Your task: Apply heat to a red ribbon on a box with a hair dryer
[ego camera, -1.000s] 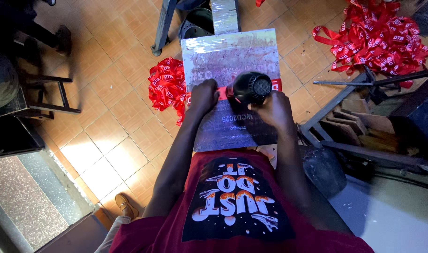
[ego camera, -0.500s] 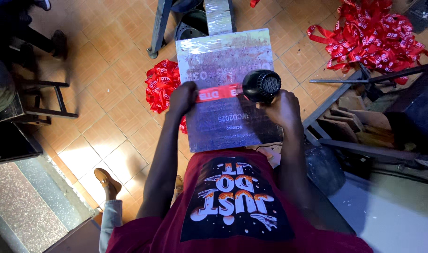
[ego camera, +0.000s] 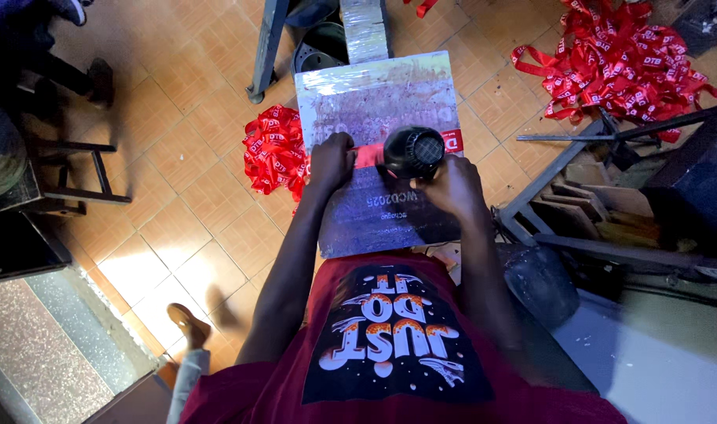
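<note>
The red ribbon (ego camera: 368,155) lies flat across the middle of the printing board (ego camera: 382,102). The left hand (ego camera: 331,161) presses it closed-fisted; the right hand (ego camera: 451,187) grips the black heat blower (ego camera: 413,151) over it. This looks like the drying step; next, the ribbon must probably be shifted along.

Narrow worn board (ego camera: 390,102) wrapped in clear film serves as the work surface, its near end at the person's waist. Red ribbon strip (ego camera: 370,155) lies flat across the board's middle. Tiled floor (ego camera: 193,180) below: red ribbon pile (ego camera: 273,149) just left of the board, bigger red ribbon heap (ego camera: 617,63) well to its right.
</note>
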